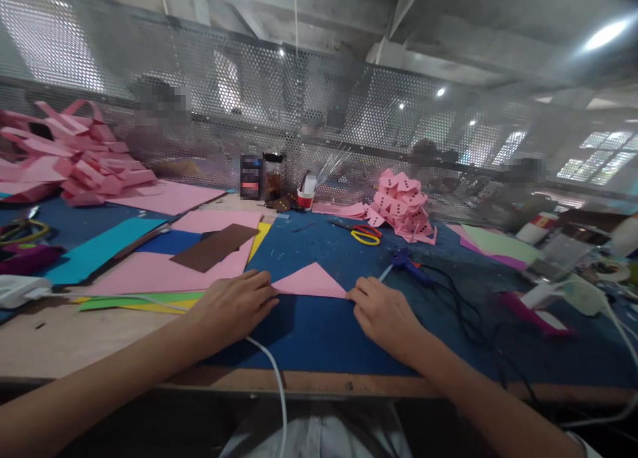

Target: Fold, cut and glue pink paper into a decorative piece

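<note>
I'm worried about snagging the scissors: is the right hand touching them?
Apart. The head view plainly shows blue table surface between the right hand and the scissors, which lie beyond it.

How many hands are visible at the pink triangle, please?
2: the left hand at the left corner of the pink triangle, the right hand at its right corner.

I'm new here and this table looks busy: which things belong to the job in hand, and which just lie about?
In use:
pink paper triangle
left hand and right hand, at its lower corners

Probably just lying about for now:
scissors
blue glue gun
brown sheet
teal sheet
</note>
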`<action>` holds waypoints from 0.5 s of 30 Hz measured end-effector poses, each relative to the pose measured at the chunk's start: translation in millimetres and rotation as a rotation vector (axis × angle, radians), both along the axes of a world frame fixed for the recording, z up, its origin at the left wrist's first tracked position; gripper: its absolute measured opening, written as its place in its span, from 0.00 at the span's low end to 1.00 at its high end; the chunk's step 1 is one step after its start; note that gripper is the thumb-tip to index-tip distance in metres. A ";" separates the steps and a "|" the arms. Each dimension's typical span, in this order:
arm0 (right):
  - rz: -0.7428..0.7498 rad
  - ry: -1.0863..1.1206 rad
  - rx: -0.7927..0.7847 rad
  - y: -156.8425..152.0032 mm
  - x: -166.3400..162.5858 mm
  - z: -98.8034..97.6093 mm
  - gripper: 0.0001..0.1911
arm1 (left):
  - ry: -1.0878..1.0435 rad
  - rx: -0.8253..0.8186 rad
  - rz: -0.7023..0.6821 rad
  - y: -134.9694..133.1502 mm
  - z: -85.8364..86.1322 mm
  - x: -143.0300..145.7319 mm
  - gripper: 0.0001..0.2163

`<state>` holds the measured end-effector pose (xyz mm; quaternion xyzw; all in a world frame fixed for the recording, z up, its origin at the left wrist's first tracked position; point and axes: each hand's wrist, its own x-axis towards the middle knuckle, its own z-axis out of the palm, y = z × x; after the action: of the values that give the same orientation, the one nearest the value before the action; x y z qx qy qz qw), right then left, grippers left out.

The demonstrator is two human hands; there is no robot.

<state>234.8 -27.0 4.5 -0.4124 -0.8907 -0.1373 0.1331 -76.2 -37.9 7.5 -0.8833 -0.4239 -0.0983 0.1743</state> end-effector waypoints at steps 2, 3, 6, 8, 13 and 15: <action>0.000 0.004 -0.003 -0.7 1.5 0.4 0.10 | 0.006 0.005 0.001 -0.6 -1.0 -0.6 0.12; 0.001 0.002 -0.006 -1.2 2.1 0.4 0.10 | 0.008 0.008 0.000 -0.6 -1.6 -0.8 0.12; 0.008 -0.005 -0.003 -2.9 3.0 -0.8 0.10 | 0.009 0.027 -0.002 0.6 -3.4 -1.4 0.12; 0.007 0.008 0.007 -3.6 2.9 -1.9 0.11 | 0.003 0.041 -0.014 1.9 -4.6 -2.2 0.12; 0.022 0.007 0.009 -3.5 1.8 -2.4 0.14 | -0.004 0.047 -0.068 4.3 -7.2 -4.8 0.13; 0.031 -0.006 -0.003 -3.3 0.8 -1.6 0.14 | -0.001 0.036 -0.081 5.3 -7.8 -4.9 0.13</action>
<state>235.5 -30.4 2.9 -0.3984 -0.8976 -0.1354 0.1318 -81.1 -32.7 -0.3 -0.8965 -0.3861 -0.1133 0.1856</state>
